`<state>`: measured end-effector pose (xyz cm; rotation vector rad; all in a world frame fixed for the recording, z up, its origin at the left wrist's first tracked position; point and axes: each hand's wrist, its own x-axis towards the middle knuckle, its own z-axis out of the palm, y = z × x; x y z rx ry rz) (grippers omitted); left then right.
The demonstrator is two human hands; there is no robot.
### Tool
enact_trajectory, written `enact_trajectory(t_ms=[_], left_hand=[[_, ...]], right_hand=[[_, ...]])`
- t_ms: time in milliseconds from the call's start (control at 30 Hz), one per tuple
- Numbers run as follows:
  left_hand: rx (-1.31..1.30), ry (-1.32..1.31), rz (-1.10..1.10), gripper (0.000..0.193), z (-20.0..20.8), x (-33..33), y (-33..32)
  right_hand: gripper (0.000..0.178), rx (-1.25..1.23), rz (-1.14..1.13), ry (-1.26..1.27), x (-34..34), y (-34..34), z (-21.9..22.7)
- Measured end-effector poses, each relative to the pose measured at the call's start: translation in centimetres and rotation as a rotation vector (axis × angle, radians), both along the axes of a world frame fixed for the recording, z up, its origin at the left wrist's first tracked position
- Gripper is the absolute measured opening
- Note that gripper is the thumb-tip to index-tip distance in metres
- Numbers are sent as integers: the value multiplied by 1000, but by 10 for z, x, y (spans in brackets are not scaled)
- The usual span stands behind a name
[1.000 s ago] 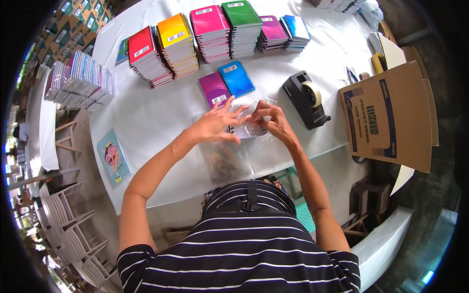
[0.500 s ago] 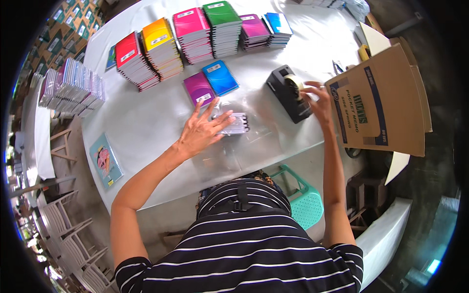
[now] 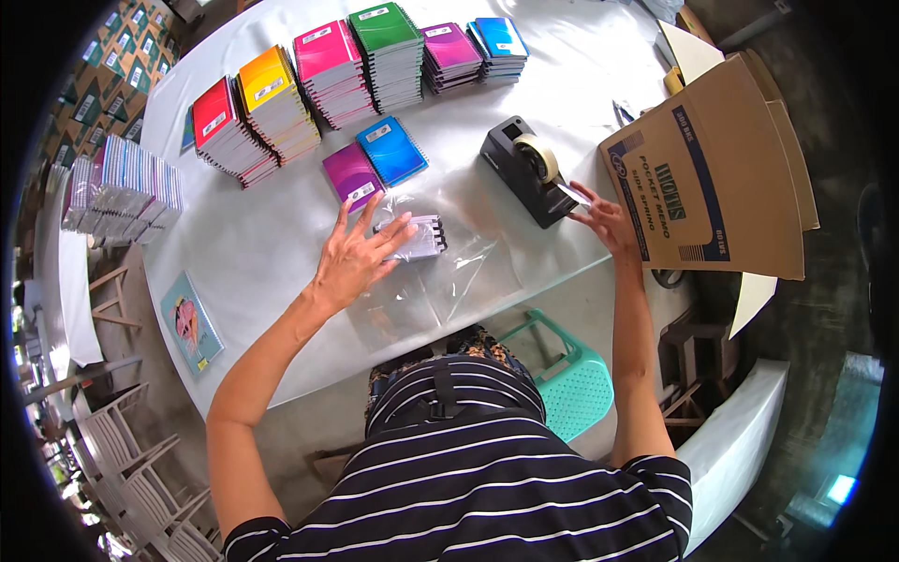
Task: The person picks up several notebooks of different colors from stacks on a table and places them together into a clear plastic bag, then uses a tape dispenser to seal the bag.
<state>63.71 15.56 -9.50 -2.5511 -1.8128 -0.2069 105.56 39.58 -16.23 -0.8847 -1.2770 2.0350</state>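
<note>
My left hand [image 3: 354, 253] lies with fingers spread on a small bundle of spiral notebooks [image 3: 427, 236] in clear plastic wrap, its black spirals facing right. Loose plastic film [image 3: 459, 272] extends from the bundle toward the table's front edge. With closed fingertips, my right hand [image 3: 604, 223] pinches the end of a strip of clear tape [image 3: 573, 194]. The strip stretches from a black tape dispenser [image 3: 526, 187], which carries a cream-coloured roll [image 3: 536, 156]. Just beyond my left fingertips lie a purple notebook [image 3: 350, 172] and a blue notebook [image 3: 393, 150].
Tall stacks of red [image 3: 217, 122], yellow [image 3: 267, 80], pink [image 3: 323, 56] and green notebooks [image 3: 386, 33] line the back, beside shorter purple and blue ones. An open cardboard box [image 3: 702, 178] stands at the right. A teal notebook [image 3: 192, 323] lies front left; a green stool [image 3: 571, 384] is below.
My right hand has moved from the tape roll toward the near end of the dispenser, drawing out a strip of tape. My left hand stays on the wrapped bundle. The whole view has shifted slightly.
</note>
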Motion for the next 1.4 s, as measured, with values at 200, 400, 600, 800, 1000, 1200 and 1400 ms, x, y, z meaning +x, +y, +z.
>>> enact_trajectory(t_ms=[200, 400, 600, 800, 1000, 1200, 1400], left_hand=[[20, 7, -11, 72, -5, -3, -2], [35, 15, -26, 71, -8, -3, -2], [48, -34, -69, 65, -18, -3, 4], [48, -17, -27, 63, -19, -12, -5], [69, -70, -49, 62, -18, -4, 1], [49, -19, -51, 60, -21, -6, -5], [-290, -261, -19, 62, -8, -12, 15]], right_hand=[[18, 806, -223, -997, 0, -11, 14], [23, 1127, -361, -1691, -36, -39, 8], [24, 763, -190, -1471, 13, -20, 26], [30, 28, -181, -428, -181, -156, 92], [29, -154, -394, -431, -249, -216, 58], [27, -150, -559, -332, -255, -243, 33], [25, -53, -605, -238, -255, -248, 9]])
